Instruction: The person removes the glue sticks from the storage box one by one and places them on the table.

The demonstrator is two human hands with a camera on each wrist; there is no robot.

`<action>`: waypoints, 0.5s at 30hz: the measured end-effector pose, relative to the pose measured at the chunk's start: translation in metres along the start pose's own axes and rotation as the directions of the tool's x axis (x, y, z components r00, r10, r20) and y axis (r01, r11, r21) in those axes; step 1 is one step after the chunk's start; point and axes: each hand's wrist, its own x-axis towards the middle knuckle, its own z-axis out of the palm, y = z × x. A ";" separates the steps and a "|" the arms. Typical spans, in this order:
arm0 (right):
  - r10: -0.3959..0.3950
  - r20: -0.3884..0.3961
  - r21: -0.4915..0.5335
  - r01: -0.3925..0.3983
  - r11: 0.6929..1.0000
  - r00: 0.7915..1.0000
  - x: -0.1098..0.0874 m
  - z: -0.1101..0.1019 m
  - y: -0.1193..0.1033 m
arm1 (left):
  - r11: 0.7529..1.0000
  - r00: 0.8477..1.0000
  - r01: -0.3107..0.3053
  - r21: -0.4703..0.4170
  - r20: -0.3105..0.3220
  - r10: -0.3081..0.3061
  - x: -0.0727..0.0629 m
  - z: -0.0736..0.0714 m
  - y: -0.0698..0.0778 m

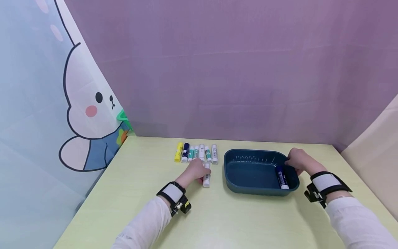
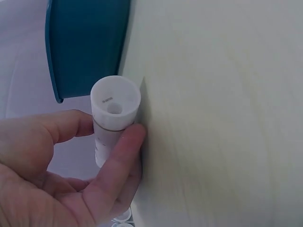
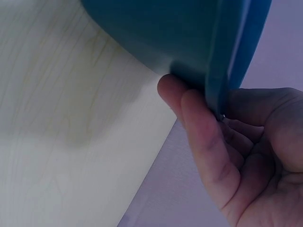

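Note:
Between thumb and fingers my left hand (image 1: 195,170) pinches a white glue stick (image 1: 206,176), in front of a row of others. Its round hollow end faces the camera in the left wrist view, where the glue stick (image 2: 115,106) lies close to the tabletop. My right hand (image 1: 301,160) grips the right rim of a dark teal plastic basin (image 1: 248,190). In the right wrist view the thumb is on one side of the basin's wall (image 3: 215,61) and the fingers (image 3: 203,123) are on the other. Inside the basin, at its right end, lies a navy glue stick (image 1: 281,177).
Several glue sticks lie side by side behind my left hand, from a yellow glue stick (image 1: 178,152) and a navy glue stick (image 1: 185,153) to a white glue stick (image 1: 214,154) at the right. A purple cloth (image 1: 233,76) hangs behind the pale table (image 1: 124,193).

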 end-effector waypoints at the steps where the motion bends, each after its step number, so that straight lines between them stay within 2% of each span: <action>1: 0.001 0.001 0.002 -0.001 1.000 1.000 0.000 0.000 -0.001 | 1.000 1.000 -0.002 0.005 -0.003 0.002 0.000 0.000 0.001; 15: 0.021 0.013 0.018 -0.021 1.000 1.000 0.000 -0.002 -0.002 | 1.000 1.000 0.001 0.030 -0.005 -0.001 -0.001 0.003 0.005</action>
